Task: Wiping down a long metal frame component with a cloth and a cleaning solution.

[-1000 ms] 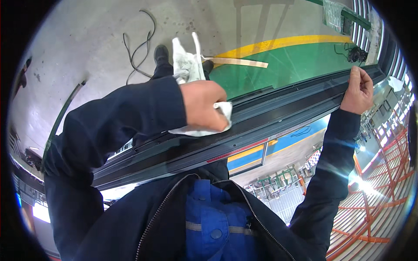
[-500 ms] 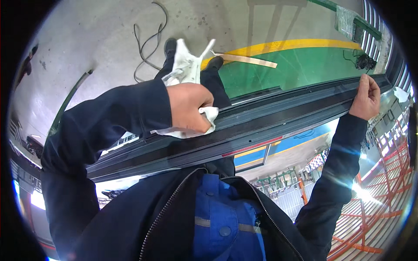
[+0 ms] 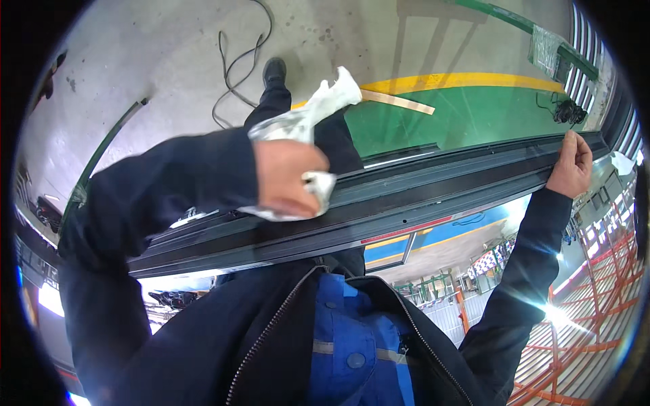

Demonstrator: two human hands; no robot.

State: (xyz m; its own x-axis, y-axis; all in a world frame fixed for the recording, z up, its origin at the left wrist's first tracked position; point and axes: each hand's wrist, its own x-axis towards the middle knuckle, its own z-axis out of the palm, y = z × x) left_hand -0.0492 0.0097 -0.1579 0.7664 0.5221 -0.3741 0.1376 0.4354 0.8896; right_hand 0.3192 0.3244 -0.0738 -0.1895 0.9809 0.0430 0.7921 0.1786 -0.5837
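My left hand (image 3: 288, 177) is closed and slightly blurred, gripping a crumpled white cloth (image 3: 318, 105) against a long dark grey metal frame (image 3: 433, 179). One loose end of the cloth sticks out past the frame, up and to the right; another part bunches out beside my fingers. Grooves run along the frame, which crosses in front of my body from lower left to upper right. Near its right end my right hand (image 3: 572, 166) pinches the frame's far edge, thumb and fingers together. The fingertips' exact hold is partly hidden.
Beyond the frame, a wooden strip (image 3: 399, 101) lies by a yellow floor line (image 3: 467, 82) and green floor. A black cable (image 3: 233, 84) curls at the upper left. A dark curved bar (image 3: 108, 152) is at the left; a coiled black cable (image 3: 569, 111) lies far right.
My left hand has shifted slightly left and nearer to me with the cloth. The cloth's loose end has swung right. My right hand keeps its place on the frame; the view has shifted a little.
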